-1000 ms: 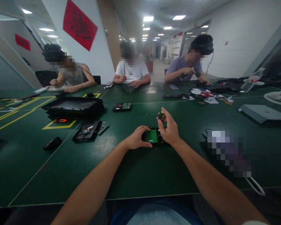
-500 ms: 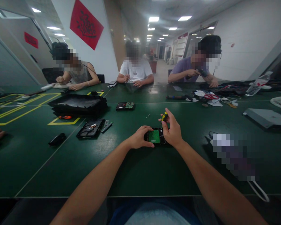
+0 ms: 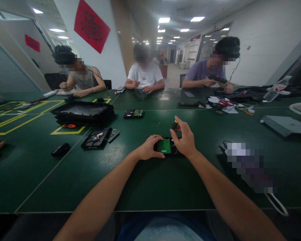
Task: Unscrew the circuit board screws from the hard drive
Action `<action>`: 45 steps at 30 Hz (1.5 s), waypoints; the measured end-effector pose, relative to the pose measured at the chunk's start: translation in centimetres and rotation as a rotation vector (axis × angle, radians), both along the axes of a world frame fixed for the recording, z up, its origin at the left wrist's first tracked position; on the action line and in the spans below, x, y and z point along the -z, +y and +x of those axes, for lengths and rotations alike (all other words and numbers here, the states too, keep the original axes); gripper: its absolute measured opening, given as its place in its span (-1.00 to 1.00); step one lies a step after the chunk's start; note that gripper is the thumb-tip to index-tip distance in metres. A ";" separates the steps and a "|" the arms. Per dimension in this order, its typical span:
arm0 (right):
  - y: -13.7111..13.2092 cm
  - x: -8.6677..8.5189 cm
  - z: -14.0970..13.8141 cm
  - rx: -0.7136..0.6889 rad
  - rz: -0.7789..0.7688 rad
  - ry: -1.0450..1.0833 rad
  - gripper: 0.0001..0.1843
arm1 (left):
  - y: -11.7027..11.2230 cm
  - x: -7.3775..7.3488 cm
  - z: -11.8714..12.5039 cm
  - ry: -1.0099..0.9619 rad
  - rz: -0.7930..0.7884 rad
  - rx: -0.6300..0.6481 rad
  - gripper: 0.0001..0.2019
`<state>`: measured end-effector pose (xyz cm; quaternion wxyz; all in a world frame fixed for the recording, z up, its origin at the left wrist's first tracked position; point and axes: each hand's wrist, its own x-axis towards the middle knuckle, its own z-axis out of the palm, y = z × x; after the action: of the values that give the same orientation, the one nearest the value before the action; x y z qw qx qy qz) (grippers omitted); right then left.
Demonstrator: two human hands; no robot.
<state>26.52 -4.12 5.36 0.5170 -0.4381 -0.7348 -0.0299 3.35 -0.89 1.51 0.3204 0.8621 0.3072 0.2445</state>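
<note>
A small black hard drive with a green circuit board point(image 3: 165, 146) lies on the green table point(image 3: 145, 180) in front of me. My left hand point(image 3: 148, 148) grips its left edge, fingers curled around it. My right hand point(image 3: 184, 139) is closed around a small screwdriver with a yellow and black handle point(image 3: 175, 125), held upright over the drive's right side. A few tiny screws point(image 3: 158, 124) lie just beyond the drive.
A black tray point(image 3: 82, 112), an opened drive point(image 3: 96, 138), a loose board point(image 3: 112, 134) and a black case point(image 3: 61, 149) lie left. Another drive point(image 3: 133, 113) sits farther back. Three people work across the table. A silver box point(image 3: 284, 124) and cable clutter point(image 3: 225, 103) are right.
My right hand has twisted the screwdriver slightly, so the yellow handle shows less. The person at the far right lowered a tool. Both my hands stay on the drive.
</note>
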 end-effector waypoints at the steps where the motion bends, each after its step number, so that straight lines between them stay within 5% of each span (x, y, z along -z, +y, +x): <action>1: 0.0 0.0 0.0 -0.008 -0.008 0.001 -0.34 | 0.0 0.0 0.0 0.002 -0.006 -0.002 -0.11; 45: 0.5 0.9 0.1 0.051 -0.016 0.049 -0.29 | -0.1 -0.3 0.0 0.030 -0.010 -0.005 -0.13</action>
<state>26.64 -3.58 4.44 0.5306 -0.4612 -0.7106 -0.0265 3.36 -1.01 1.81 0.3193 0.8633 0.3154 0.2308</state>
